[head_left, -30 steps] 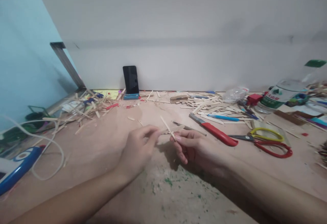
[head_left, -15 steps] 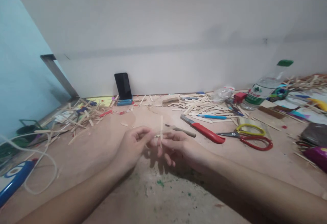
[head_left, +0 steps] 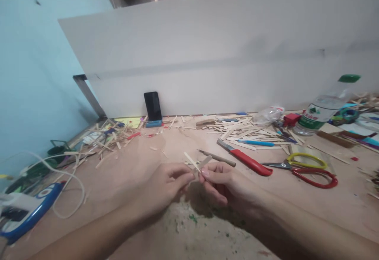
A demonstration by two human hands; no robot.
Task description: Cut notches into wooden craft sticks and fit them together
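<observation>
Pale wooden craft sticks (head_left: pixel 192 160) cross each other in an X between my two hands, above the table (head_left: pixel 124 181). My left hand (head_left: pixel 170 181) pinches them from the left with thumb and forefinger. From the other side my right hand (head_left: pixel 220 179) grips them between thumb and fingers, near the crossing point. The lower ends are hidden behind my fingers. Just beyond my right hand lies a thin pencil-like tool (head_left: pixel 217 158) with a dark tip. A red-handled knife (head_left: pixel 250 161) and scissors (head_left: pixel 308 169) with yellow and red handles lie to the right.
Loose craft sticks (head_left: pixel 233 130) are heaped at the back, with a blue pen (head_left: pixel 256 143) on them. A phone (head_left: pixel 152 106) leans on the white board (head_left: pixel 189 62). At right stands a water bottle (head_left: pixel 321 110); at left lies a white cable (head_left: pixel 79 185).
The single upright stick seen before now shows as crossed sticks. My fingers have drawn closer together around them. The whole view has shifted, so things appear lower and farther right.
</observation>
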